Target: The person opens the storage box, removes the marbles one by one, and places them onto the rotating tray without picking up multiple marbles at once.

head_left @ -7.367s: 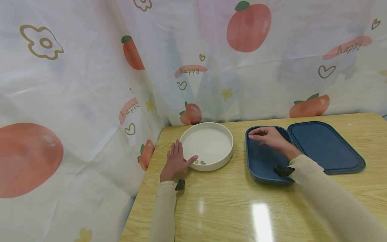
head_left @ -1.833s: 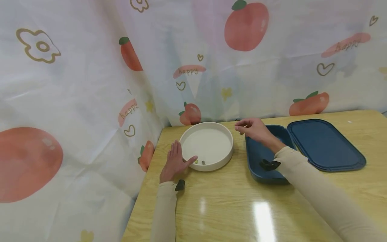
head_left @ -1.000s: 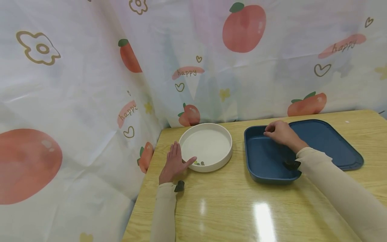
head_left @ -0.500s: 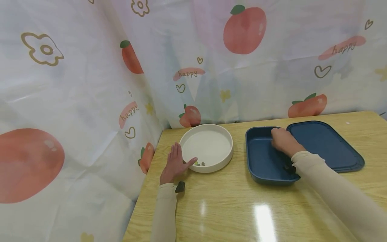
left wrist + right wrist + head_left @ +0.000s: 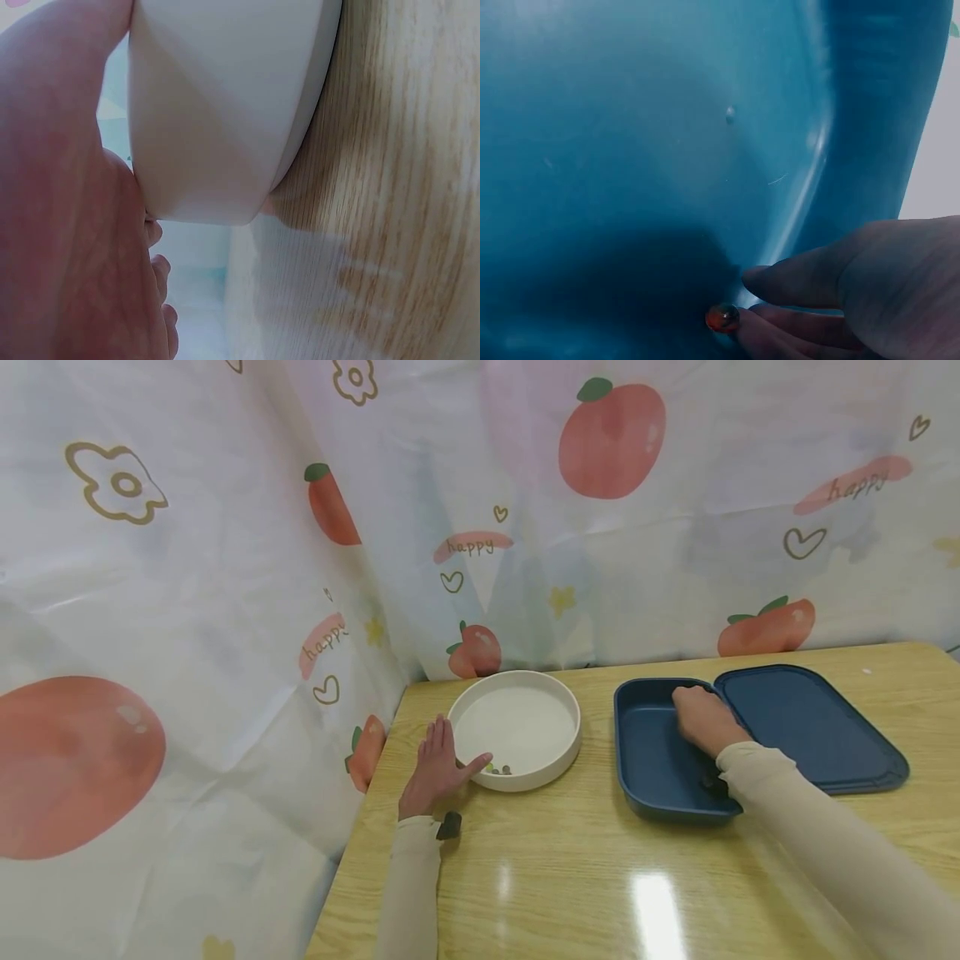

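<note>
My left hand [image 5: 435,772] lies against the near-left side of a round white dish [image 5: 551,768], fingers straight and thumb over the rim. In the left wrist view the dish's side wall [image 5: 217,105] is close beside the palm. Several small marbles [image 5: 498,769] sit inside the dish near that thumb. My right hand [image 5: 705,718] reaches down into a deep blue box [image 5: 645,760]. In the right wrist view an orange-and-dark marble [image 5: 722,318] lies on the box floor by a corner, touching a fingertip. The thumb [image 5: 780,285] is apart from it.
A flat blue lid [image 5: 813,727] lies on the wooden table [image 5: 555,877], directly right of the box. Behind and to the left hangs a white curtain [image 5: 225,610] with fruit prints, close to the table's edges. A tiny white scrap [image 5: 867,672] is at the far right.
From near the dish side of the box, my right hand has moved right and down into the box's far-right corner. My left hand has stayed on the dish.
</note>
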Action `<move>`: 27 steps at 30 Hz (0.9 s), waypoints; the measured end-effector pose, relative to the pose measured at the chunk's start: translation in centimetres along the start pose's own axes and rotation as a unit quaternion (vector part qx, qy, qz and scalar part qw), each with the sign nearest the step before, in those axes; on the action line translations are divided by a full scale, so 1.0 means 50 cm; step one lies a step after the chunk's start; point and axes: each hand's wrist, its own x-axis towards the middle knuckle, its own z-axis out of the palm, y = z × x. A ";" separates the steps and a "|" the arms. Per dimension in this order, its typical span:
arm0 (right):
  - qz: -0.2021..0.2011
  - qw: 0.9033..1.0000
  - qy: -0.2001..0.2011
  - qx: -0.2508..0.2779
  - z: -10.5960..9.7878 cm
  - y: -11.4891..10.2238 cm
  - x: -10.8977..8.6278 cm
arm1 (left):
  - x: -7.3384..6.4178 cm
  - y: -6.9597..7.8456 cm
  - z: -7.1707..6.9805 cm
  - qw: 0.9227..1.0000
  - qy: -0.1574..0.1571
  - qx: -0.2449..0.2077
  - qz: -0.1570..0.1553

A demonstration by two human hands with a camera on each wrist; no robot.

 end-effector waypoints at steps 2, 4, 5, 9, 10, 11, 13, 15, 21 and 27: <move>0.005 1.000 -0.004 -0.004 0.004 0.001 0.003 | 0.001 -0.002 0.002 1.000 -0.001 0.000 0.000; 0.008 1.000 -0.010 -0.008 0.007 0.001 0.006 | 0.001 -0.003 0.004 1.000 -0.003 0.003 -0.001; 0.009 1.000 -0.011 -0.010 0.008 0.001 0.007 | 0.002 -0.004 0.005 1.000 -0.005 0.005 -0.002; 0.006 1.000 -0.002 -0.018 0.010 -0.002 0.010 | 0.002 -0.006 0.006 1.000 -0.006 0.007 -0.002; 0.005 1.000 0.002 -0.019 0.009 -0.003 0.011 | 0.002 -0.006 0.005 1.000 -0.005 0.005 -0.002; 0.004 1.000 0.006 -0.020 0.009 -0.004 0.011 | 0.002 -0.005 0.004 1.000 -0.004 0.005 -0.002; 0.001 1.000 0.009 -0.018 0.009 -0.004 0.011 | 0.002 -0.005 0.003 1.000 -0.001 0.004 -0.001; 0.005 1.000 0.006 -0.011 0.010 -0.004 0.010 | 0.001 -0.004 0.002 1.000 -0.001 0.004 -0.001; 0.027 1.000 -0.009 0.013 0.016 0.002 0.010 | 0.001 -0.003 0.004 1.000 -0.009 0.011 -0.010; 0.033 0.999 -0.017 0.020 0.014 0.009 0.015 | 0.003 -0.003 0.003 1.000 -0.006 0.009 -0.007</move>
